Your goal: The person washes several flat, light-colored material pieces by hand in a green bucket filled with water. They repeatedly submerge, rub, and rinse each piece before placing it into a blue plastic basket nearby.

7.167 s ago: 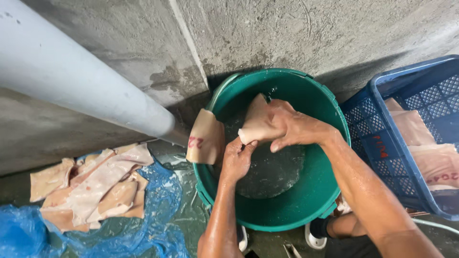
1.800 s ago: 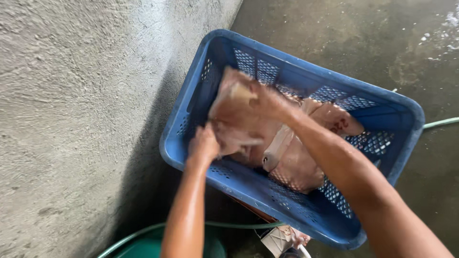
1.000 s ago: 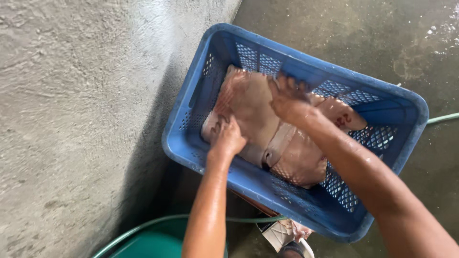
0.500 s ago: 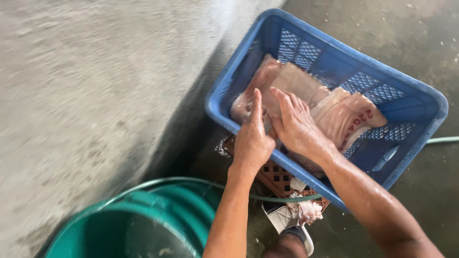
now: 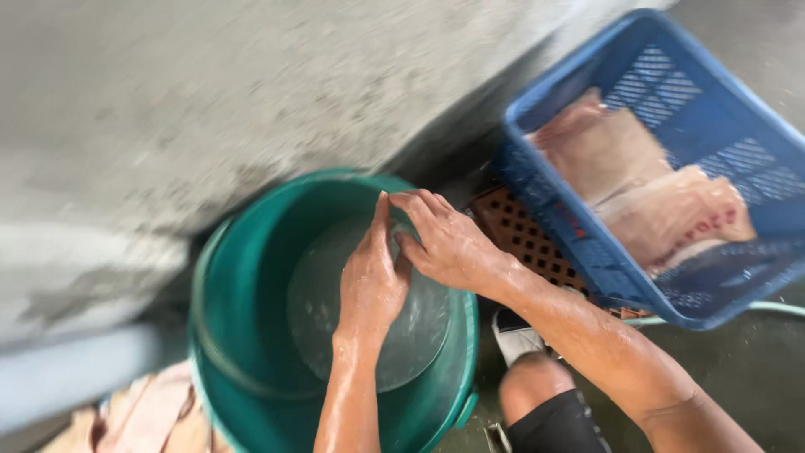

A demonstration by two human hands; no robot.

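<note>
Rough grey concrete all round: wall across the top and left, wet floor at the lower right. Nearest, at 6 o'clock, a bare knee (image 5: 530, 387) above dark shorts and a pale shoe (image 5: 513, 334), likely crouched close to keep both arms over the work. Just beyond, a green bucket (image 5: 251, 369) at 7 o'clock, water (image 5: 323, 310) pooled in its bottom. Over that water, left hand (image 5: 371, 281) and right hand (image 5: 449, 245) wet, empty, fingers loosely spread and touching at the tips, apparently held there so drips fall back into the bucket. Down at 8 o'clock, beside the bucket, a glimpse of pale pink slabs (image 5: 159, 415), blurred. Further out at 2 o'clock, a blue slatted crate (image 5: 671, 80) tilted against an orange-brown one (image 5: 524, 239) beneath it, pale pink meat pieces (image 5: 637, 180) lying flat inside, probably so water runs off through the holes. Farthest right, at 4 o'clock, a thin green hose (image 5: 776, 308) on the floor past the blue crate.
</note>
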